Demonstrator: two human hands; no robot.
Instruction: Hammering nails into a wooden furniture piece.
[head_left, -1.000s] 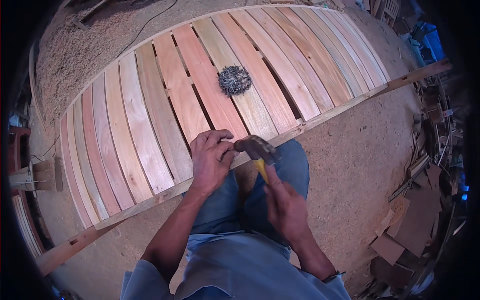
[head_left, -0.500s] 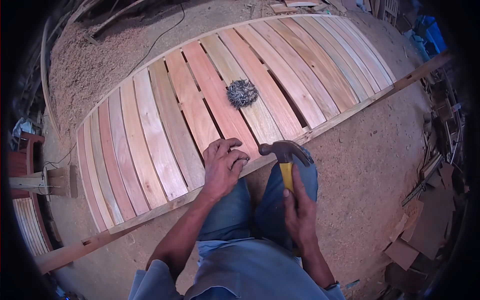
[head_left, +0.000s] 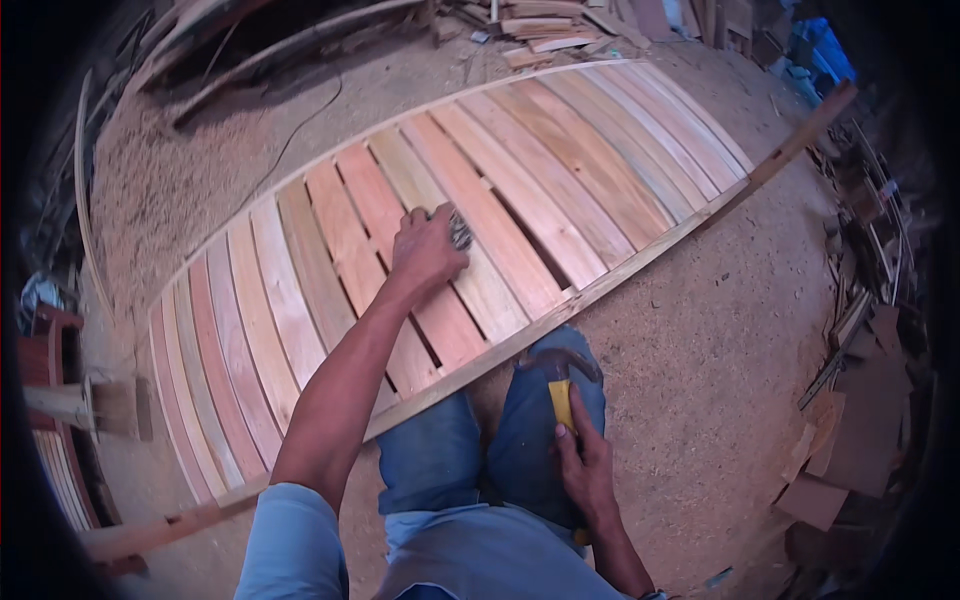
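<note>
A slatted wooden panel lies in front of me, its slats of pinkish, tan and pale wood with narrow dark gaps between them. Near its middle is a pile of grey nails, mostly covered by my left hand. The fingers of that hand curl down into the pile; how many nails they grip is hidden. Above my thigh, off the panel's near edge, my right hand is wrapped round the yellow handle of a claw hammer. The dark hammer head is uppermost, over my jeans.
Long beams stick out past the panel's ends. Sawdust is heaped at the far left, crossed by a thin cable. Board offcuts clutter the right side, and more stacked wood lies beyond the panel.
My left hand has moved from the panel's near edge forward onto the nail pile. The hammer has drawn back off the edge toward me. The view has shifted slightly.
</note>
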